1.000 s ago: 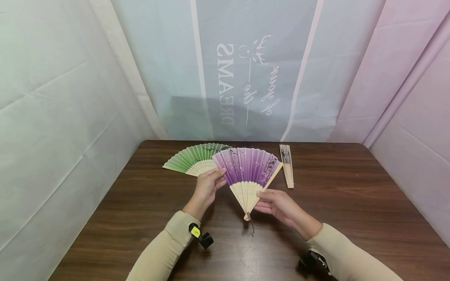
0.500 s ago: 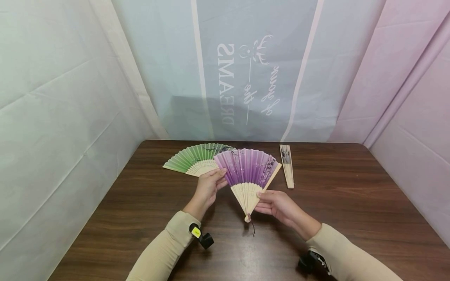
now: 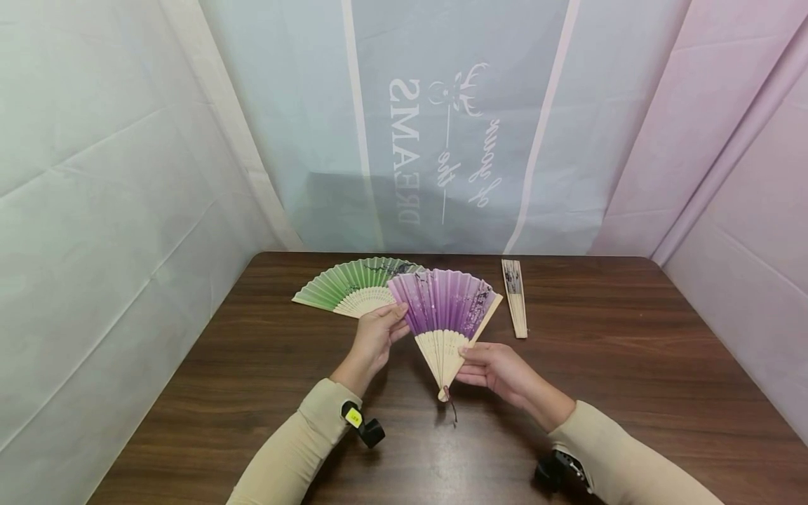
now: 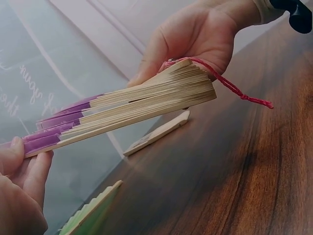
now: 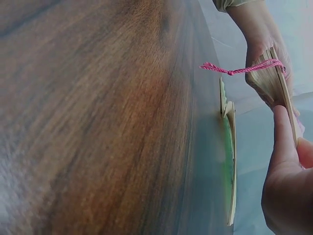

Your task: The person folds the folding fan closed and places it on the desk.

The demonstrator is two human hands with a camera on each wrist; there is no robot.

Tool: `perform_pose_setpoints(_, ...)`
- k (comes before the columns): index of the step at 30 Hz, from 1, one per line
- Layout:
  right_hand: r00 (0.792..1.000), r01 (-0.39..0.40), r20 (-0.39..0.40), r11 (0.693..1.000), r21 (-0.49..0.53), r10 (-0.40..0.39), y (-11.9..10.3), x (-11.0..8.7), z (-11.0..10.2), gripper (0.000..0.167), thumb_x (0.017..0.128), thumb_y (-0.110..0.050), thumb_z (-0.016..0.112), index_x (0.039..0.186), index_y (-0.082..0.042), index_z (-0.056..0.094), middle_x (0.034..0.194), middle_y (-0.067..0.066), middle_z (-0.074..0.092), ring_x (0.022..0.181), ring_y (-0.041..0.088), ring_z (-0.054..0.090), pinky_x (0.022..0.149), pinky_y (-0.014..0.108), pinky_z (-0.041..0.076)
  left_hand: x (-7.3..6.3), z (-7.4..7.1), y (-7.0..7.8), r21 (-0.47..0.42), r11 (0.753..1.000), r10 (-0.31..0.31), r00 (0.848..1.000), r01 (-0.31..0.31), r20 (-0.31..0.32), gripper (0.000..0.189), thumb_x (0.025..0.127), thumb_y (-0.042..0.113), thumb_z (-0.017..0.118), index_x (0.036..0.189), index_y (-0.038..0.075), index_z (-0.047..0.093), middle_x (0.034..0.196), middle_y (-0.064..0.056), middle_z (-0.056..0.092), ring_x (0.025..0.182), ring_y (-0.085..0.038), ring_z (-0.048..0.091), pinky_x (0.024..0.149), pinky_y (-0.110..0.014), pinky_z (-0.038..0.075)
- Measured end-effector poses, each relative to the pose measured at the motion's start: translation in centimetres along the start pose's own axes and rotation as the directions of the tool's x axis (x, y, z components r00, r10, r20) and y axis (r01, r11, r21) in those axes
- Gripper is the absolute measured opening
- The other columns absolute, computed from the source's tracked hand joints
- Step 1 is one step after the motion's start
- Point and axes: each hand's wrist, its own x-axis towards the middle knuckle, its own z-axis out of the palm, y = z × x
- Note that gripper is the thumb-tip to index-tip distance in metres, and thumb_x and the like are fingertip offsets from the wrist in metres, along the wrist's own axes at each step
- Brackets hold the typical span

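A purple folding fan [image 3: 445, 305] is held partly spread above the table, its pale ribs meeting at a pivot with a thin red cord [image 4: 239, 93]. My left hand [image 3: 375, 337] pinches its left edge, thumb in front. The right hand [image 3: 499, 368] grips the right outer rib lower down, thumb on the front. Behind the left hand lies a green folding fan [image 3: 341, 284], spread open on the table and partly covered by the purple one. To the right rests a folded fan [image 3: 516, 301] with pale ribs and a dark pattern. In the right wrist view the purple fan [image 5: 283, 93] shows edge-on.
The dark wood-grain table [image 3: 631, 365] reaches back to a printed curtain [image 3: 454, 140]. Light fabric hangs at the left [image 3: 113, 175] and right sides. Each wrist carries a black camera mount, the left one [image 3: 362, 424] with a yellow label.
The purple fan has narrowed slightly, its right edge shifting left and its top dipping a little. Both hands keep their hold; the other two fans stay still.
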Motion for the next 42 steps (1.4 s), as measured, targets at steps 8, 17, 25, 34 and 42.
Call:
perform_pose_setpoints(8, 1.000, -0.005, -0.010, 1.000, -0.020, 0.005, -0.02, 0.07, 0.23, 0.012, 0.102, -0.007, 0.051, 0.106, 0.001, 0.059, 0.089, 0.003, 0.076, 0.087, 0.012, 0.074, 0.088, 0.030, 0.062, -0.03, 0.14, -0.09, 0.009, 1.000, -0.006, 1.000, 0.006, -0.001, 0.020, 0.097, 0.003, 0.061, 0.110, -0.011, 0.067, 0.073, 0.003, 0.073, 0.069, -0.006, 0.070, 0.069, -0.021, 0.063)
perform_pose_setpoints(17, 1.000, -0.011, -0.018, 0.999, -0.032, 0.011, 0.16, 0.20, 0.36, 0.012, 0.102, -0.007, 0.052, 0.104, 0.003, 0.057, 0.086, 0.003, 0.075, 0.085, 0.012, 0.073, 0.087, 0.030, 0.063, 0.02, 0.22, -0.22, 0.035, 0.999, -0.008, 1.000, 0.008, -0.005, 0.028, 0.097, 0.003, 0.061, 0.118, -0.016, 0.061, 0.078, 0.001, 0.074, 0.073, -0.008, 0.071, 0.074, -0.024, 0.064)
perform_pose_setpoints(25, 0.999, -0.005, -0.032, 1.000, -0.029, 0.004, 0.41, 0.38, 0.26, 0.013, 0.101, -0.007, 0.053, 0.104, 0.003, 0.059, 0.087, 0.004, 0.076, 0.086, 0.013, 0.074, 0.087, 0.031, 0.063, -0.19, 0.35, -0.03, 0.030, 1.000, 0.000, 1.000, -0.001, 0.024, 0.031, 0.094, 0.000, 0.064, 0.119, -0.018, 0.060, 0.081, -0.001, 0.076, 0.073, -0.007, 0.072, 0.074, -0.023, 0.063)
perform_pose_setpoints(34, 1.000, -0.011, -0.017, 0.999, -0.037, 0.010, 0.43, 0.45, 0.20, 0.014, 0.101, -0.009, 0.053, 0.108, 0.003, 0.058, 0.089, 0.003, 0.075, 0.088, 0.012, 0.073, 0.089, 0.030, 0.062, -0.19, 0.48, 0.07, 0.025, 1.000, -0.001, 1.000, 0.000, 0.014, 0.035, 0.094, -0.001, 0.064, 0.122, -0.019, 0.057, 0.080, 0.000, 0.076, 0.072, -0.007, 0.072, 0.073, -0.022, 0.063)
perform_pose_setpoints(42, 1.000, -0.017, 0.019, 0.999, -0.030, 0.018, 0.58, 0.47, 0.14, 0.011, 0.102, -0.009, 0.052, 0.104, -0.001, 0.059, 0.091, 0.003, 0.076, 0.091, 0.013, 0.073, 0.090, 0.031, 0.062, -0.05, 0.59, -0.11, 0.022, 1.000, -0.004, 1.000, 0.004, 0.010, 0.033, 0.094, -0.002, 0.062, 0.122, -0.019, 0.057, 0.081, -0.002, 0.076, 0.070, -0.007, 0.072, 0.072, -0.021, 0.063)
